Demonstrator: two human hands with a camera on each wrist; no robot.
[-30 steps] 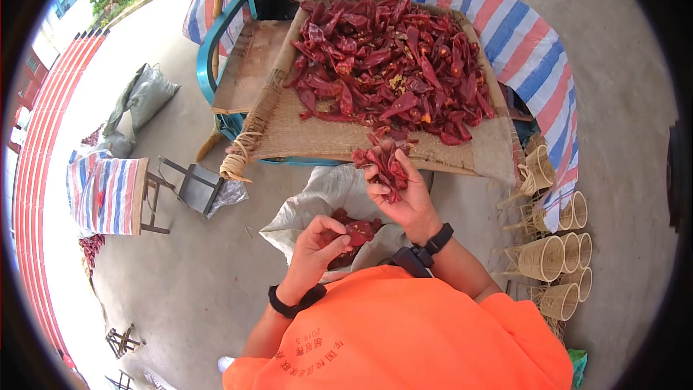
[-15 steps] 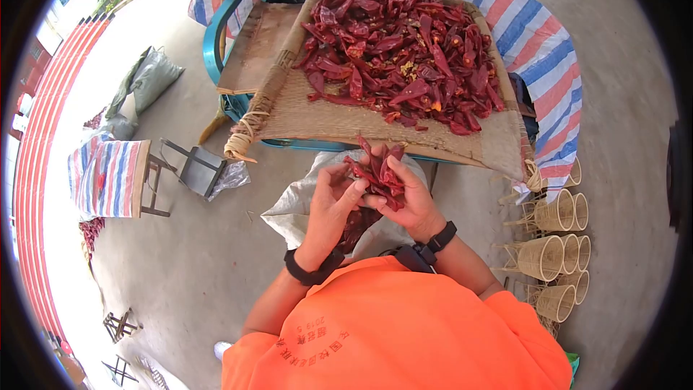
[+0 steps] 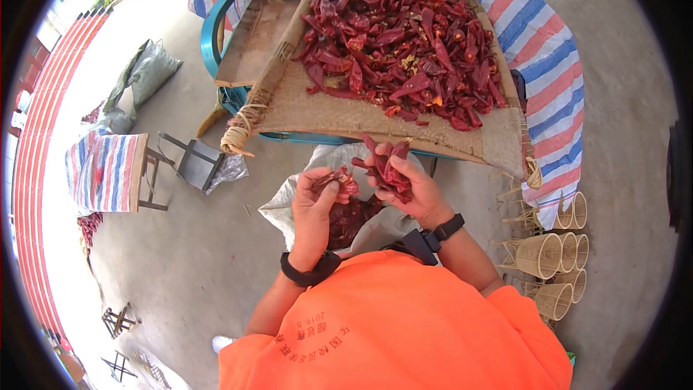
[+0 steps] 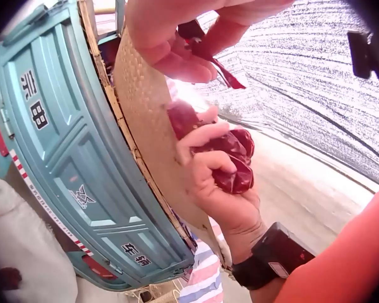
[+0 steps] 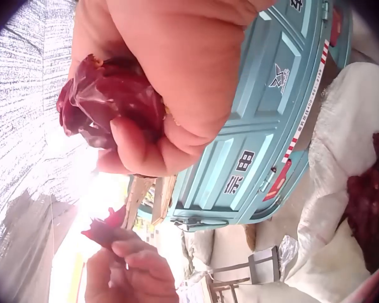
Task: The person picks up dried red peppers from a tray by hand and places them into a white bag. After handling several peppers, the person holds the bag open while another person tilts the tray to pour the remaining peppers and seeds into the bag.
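The left hand [image 3: 312,209] pinches a piece of dried red pepper [image 3: 345,183] above the open white sack [image 3: 278,206]. Just to its right, the right hand [image 3: 421,195] grips a bunch of red peppers [image 3: 390,170], fingers curled round them. A gap separates the hands. In the left wrist view the right hand [image 4: 218,180] wraps the bunch [image 4: 230,158], and a thin red strip [image 4: 224,72] hangs from the left fingers. Dark red peppers [image 3: 346,224] lie inside the sack, below the hands.
A woven tray [image 3: 310,119] heaped with red peppers [image 3: 411,50] rests on a teal truck bed [image 5: 208,164] beyond the hands. Rattan baskets [image 3: 540,255] stand at right; a small stool [image 3: 196,165] and a cloth-covered table [image 3: 115,173] are at left.
Half a second ago both hands were together at the bunch. The left hand has since moved left, away from it, with a piece between its fingers. The right hand still holds the bunch.
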